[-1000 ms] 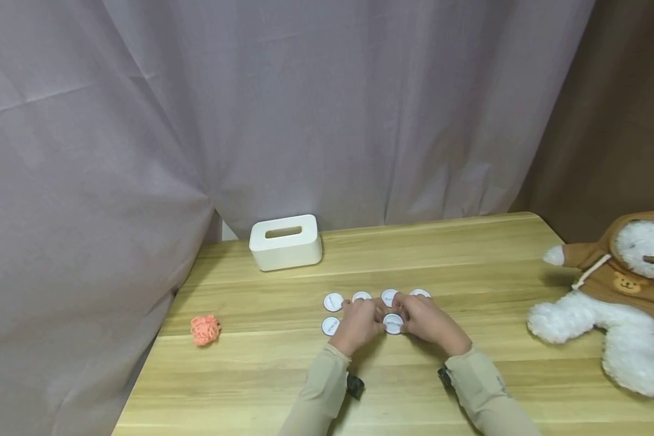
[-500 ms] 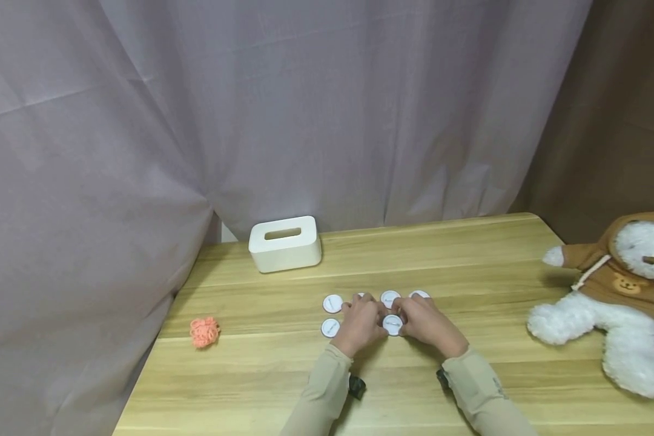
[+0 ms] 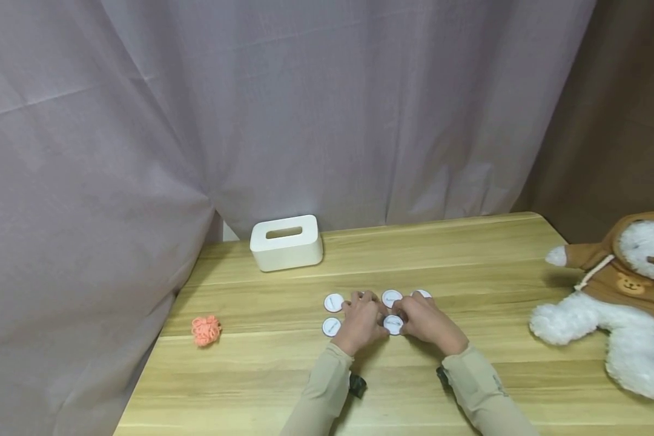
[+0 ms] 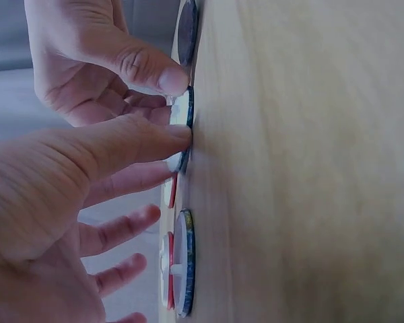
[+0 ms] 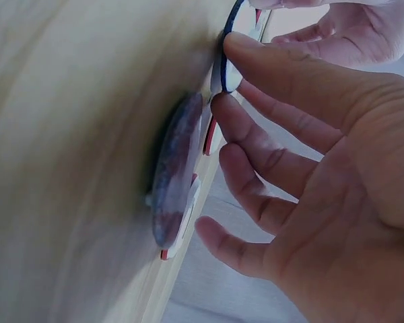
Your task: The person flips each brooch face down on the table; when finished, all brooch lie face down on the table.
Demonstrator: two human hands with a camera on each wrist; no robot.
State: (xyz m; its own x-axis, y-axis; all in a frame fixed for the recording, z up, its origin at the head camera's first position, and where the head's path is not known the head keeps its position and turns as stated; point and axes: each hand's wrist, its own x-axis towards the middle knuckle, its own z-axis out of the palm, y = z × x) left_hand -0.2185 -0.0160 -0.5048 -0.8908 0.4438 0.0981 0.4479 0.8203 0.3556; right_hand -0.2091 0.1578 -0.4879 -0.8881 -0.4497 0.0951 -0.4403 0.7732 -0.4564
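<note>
In the head view, a round pin badge (image 3: 393, 325), its white back and pin facing up, lies between both hands. My left hand (image 3: 360, 322) pinches its left edge, the thumb (image 4: 172, 138) near the table and the other fingers spread. My right hand (image 3: 426, 322) pinches the opposite edge between thumb and fingers. The left wrist view shows the held badge (image 4: 180, 111) slightly tilted at the tabletop. Beside the right hand, a darker badge (image 5: 178, 171) lies face up in the right wrist view; the hand hides it in the head view.
More white-backed badges lie around: one at far left (image 3: 334, 302), one nearer left (image 3: 331, 327), one behind the hands (image 3: 392, 298), one partly covered at right (image 3: 422, 293). A tissue box (image 3: 286, 243), a coral yarn-like bundle (image 3: 205, 330) and a teddy bear (image 3: 627, 297) stand farther off.
The left hand's fingers have spread forward and now cover most of a back-row badge that showed more before. Both hands stay at the same badge, which has barely shifted.
</note>
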